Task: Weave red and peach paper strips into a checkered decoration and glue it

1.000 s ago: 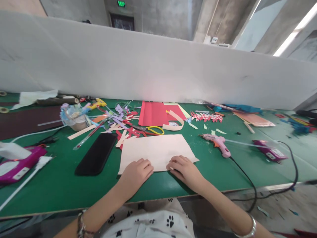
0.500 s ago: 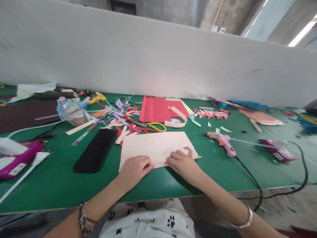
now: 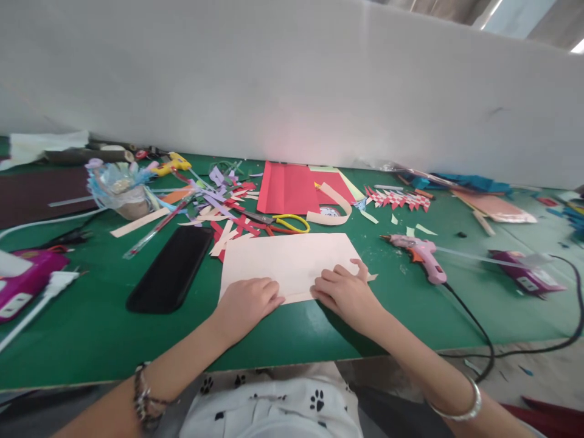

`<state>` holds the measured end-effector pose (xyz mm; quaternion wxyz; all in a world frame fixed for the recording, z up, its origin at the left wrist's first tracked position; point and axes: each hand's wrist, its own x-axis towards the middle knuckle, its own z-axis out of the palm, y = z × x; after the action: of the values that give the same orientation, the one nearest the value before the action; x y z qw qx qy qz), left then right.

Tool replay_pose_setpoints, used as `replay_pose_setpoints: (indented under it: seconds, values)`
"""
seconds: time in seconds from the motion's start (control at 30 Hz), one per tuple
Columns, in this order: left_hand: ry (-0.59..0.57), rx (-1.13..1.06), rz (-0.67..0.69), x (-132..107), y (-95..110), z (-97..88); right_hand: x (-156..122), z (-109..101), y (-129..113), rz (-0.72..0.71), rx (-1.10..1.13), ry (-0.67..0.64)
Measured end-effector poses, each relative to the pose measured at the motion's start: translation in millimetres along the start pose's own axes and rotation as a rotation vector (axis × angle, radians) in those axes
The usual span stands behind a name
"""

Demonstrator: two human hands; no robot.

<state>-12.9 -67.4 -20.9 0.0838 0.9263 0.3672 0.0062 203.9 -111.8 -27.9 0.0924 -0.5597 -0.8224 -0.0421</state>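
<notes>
A cream sheet of paper (image 3: 287,258) lies on the green table (image 3: 104,340) right in front of me. My left hand (image 3: 246,303) rests on its near left edge with the fingers curled down onto it. My right hand (image 3: 345,291) holds the near right edge, fingers bent on top and thumb sticking out. Between the two hands the near edge of the sheet is slightly raised.
A black flat case (image 3: 171,267) lies left of the sheet. Behind it are yellow-handled scissors (image 3: 285,222), red paper (image 3: 287,188) and many paper strips. A pink glue gun (image 3: 422,255) with its cord lies to the right. A white partition (image 3: 292,91) closes the far side.
My right hand has slid a little right along the near edge and its thumb has come out. The edge between my hands has lifted. The camera has tipped downward.
</notes>
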Motion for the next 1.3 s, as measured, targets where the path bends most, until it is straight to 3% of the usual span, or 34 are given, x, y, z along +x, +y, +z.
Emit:
replay_pose_setpoints:
  seconds: [0.23,0.37,0.63,0.9,1.1,1.3]
  values:
    - [0.066,-0.071,0.031,-10.9,-17.3,5.3,-0.7,2.1,0.7,0.022,0.045,0.013]
    - [0.121,-0.064,-0.022,-27.2,-30.9,5.5,-1.0,2.5,1.2,0.025,0.059,-0.001]
    - [0.087,-0.165,-0.041,-47.4,-51.8,2.7,-0.5,1.5,0.6,0.031,0.054,-0.026]
    - [0.11,-0.178,-0.035,-44.5,-39.9,1.1,2.3,-2.7,-16.1,0.033,0.133,0.008]
    - [0.157,-0.199,-0.022,-40.7,-26.7,4.9,21.1,-2.2,-41.1,-0.156,0.234,-0.098]
    - [0.263,-0.134,-0.089,-50.2,-31.9,9.1,34.0,7.0,-40.7,-0.225,0.206,-0.153]
